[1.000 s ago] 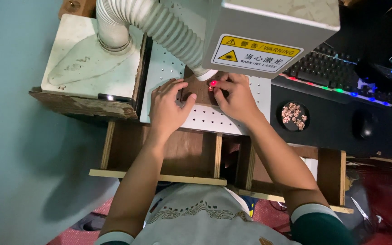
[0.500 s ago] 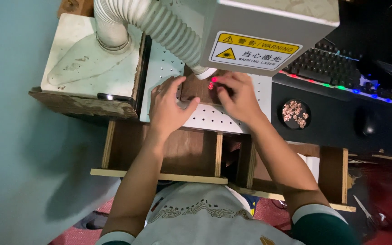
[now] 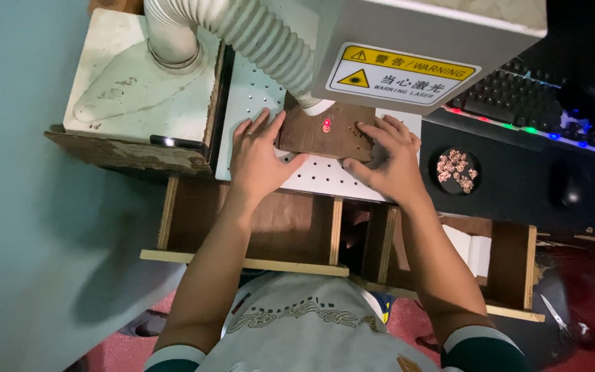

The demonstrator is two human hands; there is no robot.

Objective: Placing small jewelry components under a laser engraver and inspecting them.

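White perforated bed (image 3: 325,180): left hand (image 3: 259,155), right hand (image 3: 387,162) flat, grip apart, steadying brown board (image 3: 325,134).

shirt: pale grey, patterned print | cuffs: dark green, white-edged | left hand (image 3: 259,155): possibly a ring

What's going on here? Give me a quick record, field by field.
Left hand: left hand flat on the white perforated plate, fingers at the left edge of the brown flat board
Right hand: right hand pressing the board's right edge
Light: red glowing dot on the board
Above: grey machine head, white ribbed hose
Right side: round black dish of small pinkish pieces, backlit keyboard
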